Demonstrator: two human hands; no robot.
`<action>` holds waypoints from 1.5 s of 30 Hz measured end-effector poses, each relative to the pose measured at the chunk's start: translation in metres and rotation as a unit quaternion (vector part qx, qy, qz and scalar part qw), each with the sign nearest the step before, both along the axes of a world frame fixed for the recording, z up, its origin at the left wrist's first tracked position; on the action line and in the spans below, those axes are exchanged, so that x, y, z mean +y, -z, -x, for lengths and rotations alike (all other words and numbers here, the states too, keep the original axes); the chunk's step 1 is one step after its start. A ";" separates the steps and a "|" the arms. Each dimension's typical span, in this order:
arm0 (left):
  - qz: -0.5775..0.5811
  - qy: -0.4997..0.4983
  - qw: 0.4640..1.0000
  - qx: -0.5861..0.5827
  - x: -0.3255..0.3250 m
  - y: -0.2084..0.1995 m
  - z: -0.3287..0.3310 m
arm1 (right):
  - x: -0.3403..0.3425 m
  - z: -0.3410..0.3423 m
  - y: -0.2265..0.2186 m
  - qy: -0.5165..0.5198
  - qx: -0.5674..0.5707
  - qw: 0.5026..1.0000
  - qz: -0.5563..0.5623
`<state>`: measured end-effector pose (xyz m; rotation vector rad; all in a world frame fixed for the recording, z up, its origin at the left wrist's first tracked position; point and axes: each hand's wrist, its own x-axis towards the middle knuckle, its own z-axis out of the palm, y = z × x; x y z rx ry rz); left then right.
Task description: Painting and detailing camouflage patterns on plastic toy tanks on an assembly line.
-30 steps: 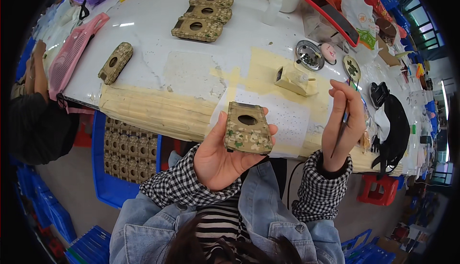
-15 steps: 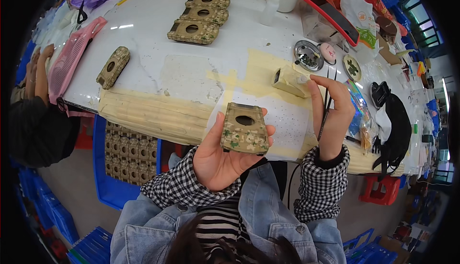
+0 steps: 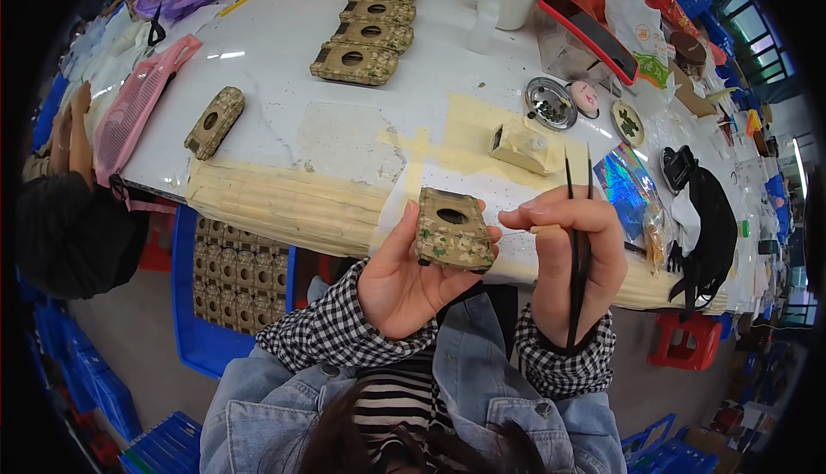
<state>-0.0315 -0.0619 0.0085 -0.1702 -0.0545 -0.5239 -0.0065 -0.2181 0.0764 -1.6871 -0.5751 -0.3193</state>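
Observation:
My left hand grips a camouflage toy tank hull with a round hole in its top. Close by on the right, my right hand pinches a thin, needle-like applicator with a pale end. Its tip reaches the hull's near part; whether it touches cannot be made out. Black tweezers are also tucked in this hand, with their points upward and apart. Beyond it on the table stands a small tape-wrapped holder with a whitish top.
Several matching hulls stand in a row at the back, and another hull lies at the left. A blue bin below holds many more. At the right are a metal dish with small dark parts and a red-cased phone.
My right hand has moved from the tape-wrapped holder down and left toward the hull, now showing the thin applicator. The hull in my left hand has shifted slightly right.

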 end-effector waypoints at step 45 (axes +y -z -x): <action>0.010 0.023 1.000 0.004 0.007 0.008 0.004 | 0.006 -0.005 0.000 0.045 0.099 0.990 -0.095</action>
